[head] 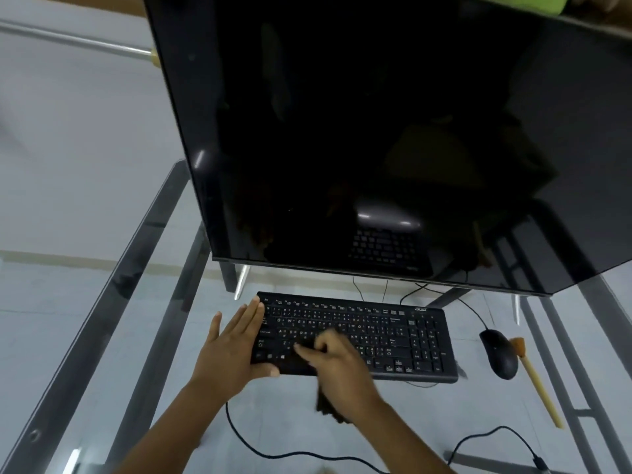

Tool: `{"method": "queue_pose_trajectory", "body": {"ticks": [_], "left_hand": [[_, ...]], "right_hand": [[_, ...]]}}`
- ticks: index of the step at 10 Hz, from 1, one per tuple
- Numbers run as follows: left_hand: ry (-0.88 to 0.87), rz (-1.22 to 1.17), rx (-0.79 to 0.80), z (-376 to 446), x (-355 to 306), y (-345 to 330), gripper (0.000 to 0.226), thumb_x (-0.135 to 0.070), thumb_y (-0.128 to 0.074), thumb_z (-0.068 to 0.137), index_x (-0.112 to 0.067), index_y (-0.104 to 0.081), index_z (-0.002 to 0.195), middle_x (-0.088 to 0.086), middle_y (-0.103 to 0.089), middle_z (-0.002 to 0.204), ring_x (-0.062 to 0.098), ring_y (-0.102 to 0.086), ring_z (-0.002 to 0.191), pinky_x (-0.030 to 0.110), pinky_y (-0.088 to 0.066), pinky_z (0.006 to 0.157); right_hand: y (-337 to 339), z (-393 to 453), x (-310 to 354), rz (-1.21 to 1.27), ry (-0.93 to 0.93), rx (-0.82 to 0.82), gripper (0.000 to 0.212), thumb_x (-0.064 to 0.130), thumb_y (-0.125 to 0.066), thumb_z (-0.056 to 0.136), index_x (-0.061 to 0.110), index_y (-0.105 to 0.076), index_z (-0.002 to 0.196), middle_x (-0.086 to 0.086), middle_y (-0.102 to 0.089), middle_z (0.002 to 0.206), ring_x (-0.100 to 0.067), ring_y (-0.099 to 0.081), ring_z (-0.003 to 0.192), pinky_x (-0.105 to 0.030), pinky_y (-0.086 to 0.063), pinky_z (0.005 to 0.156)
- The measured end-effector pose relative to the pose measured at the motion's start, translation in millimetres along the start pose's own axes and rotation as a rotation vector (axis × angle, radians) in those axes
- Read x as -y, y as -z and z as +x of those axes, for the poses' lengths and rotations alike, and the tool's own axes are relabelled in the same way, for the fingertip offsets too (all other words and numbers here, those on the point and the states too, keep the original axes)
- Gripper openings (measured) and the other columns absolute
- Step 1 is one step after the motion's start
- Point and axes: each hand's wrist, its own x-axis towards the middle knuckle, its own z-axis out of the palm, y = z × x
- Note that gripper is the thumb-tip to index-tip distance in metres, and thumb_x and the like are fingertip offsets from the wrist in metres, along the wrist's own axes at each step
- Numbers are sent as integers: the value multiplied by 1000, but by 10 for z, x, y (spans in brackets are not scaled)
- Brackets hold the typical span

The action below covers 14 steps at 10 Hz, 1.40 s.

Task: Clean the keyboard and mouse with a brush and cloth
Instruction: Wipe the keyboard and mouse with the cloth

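Note:
A black keyboard [386, 336] lies on a glass desk under a dark monitor. My left hand [232, 347] rests flat against the keyboard's left end, fingers straight, thumb along its front edge. My right hand [338, 364] grips a dark cloth [328, 405] and presses it onto the lower left keys; the hand is blurred by motion. A black mouse [499, 354] sits to the right of the keyboard. A brush [537, 381] with a pale wooden handle lies just right of the mouse.
The large black monitor [376, 131] looms over the back of the glass desk [68, 336]. Black cables [273, 449] loop across the front of the desk. Metal frame bars run under the glass.

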Motion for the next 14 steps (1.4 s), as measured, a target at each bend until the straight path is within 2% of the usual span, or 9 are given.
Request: {"method": "queue_pose_trajectory", "body": {"ticks": [1, 2, 3, 5, 8, 9, 10, 12, 14], "left_hand": [[15, 40, 9, -6, 6, -19, 122, -97, -7, 61, -16, -12, 152, -3, -10, 158, 18, -19, 145, 48, -6, 115], [37, -4, 24, -10, 43, -16, 121, -96, -14, 63, -16, -12, 152, -5, -10, 158, 16, -15, 145, 47, -6, 115], [6, 92, 11, -6, -42, -18, 114, -90, -19, 72, -5, -26, 148, 7, -29, 154, 19, -24, 141, 48, -19, 112], [-99, 107, -123, 225, -885, -136, 88, -71, -26, 88, -5, -34, 146, 8, -28, 155, 20, -18, 144, 43, -5, 116], [-116, 128, -112, 617, -1544, -429, 70, -55, -18, 97, -9, -23, 149, 7, -22, 158, 20, -11, 147, 48, -6, 115], [-112, 133, -128, 608, -1549, -477, 69, -53, -19, 97, -8, -23, 150, 7, -20, 159, 20, -10, 148, 49, -8, 116], [-124, 141, -141, 602, -1559, -478, 68, -51, -22, 97, -6, -26, 149, 8, -19, 159, 21, -11, 148, 50, -11, 116], [-113, 112, -127, 598, -1572, -448, 70, -54, -22, 97, -9, -21, 151, 5, -17, 159, 18, -9, 148, 47, -8, 116], [-126, 79, -68, 603, -1522, -379, 74, -61, -17, 96, -11, -21, 151, 3, -16, 160, 15, -7, 148, 42, -9, 115]], "right_hand": [[488, -219, -510, -124, -171, -194, 25, 45, -67, 85, 22, -63, 91, -3, -66, 84, 3, -62, 69, -15, -49, 64], [867, -275, -894, -35, -604, -446, 22, 7, -59, 93, 10, -68, 113, -5, -58, 96, -11, -66, 79, -10, -42, 75], [789, -210, -898, 15, -563, -481, 23, -2, -58, 91, 3, -67, 111, 5, -49, 89, -6, -57, 68, 2, -34, 69], [436, -173, -692, -114, -182, -244, 37, 45, -64, 87, 21, -44, 66, -2, -52, 71, -18, -50, 64, -33, -45, 60], [954, 48, -1422, -72, -648, -588, 25, 10, -51, 94, 11, -67, 113, -5, -51, 97, -22, -53, 74, -18, -41, 65], [713, 171, -1119, 13, -444, -547, 24, 12, -46, 94, 12, -66, 108, 15, -47, 85, 0, -43, 79, -1, -33, 67], [447, 168, -880, -106, -171, -320, 33, 5, -45, 91, 13, -63, 118, -5, -56, 97, -20, -49, 87, -28, -43, 74], [720, 204, -1414, -111, -400, -453, 24, 17, -61, 91, 21, -68, 114, -4, -58, 98, -17, -60, 75, -25, -53, 72], [400, 53, -944, -197, -10, -311, 42, 56, -45, 92, 21, -65, 100, 7, -62, 84, -3, -55, 68, -24, -50, 65]]}}
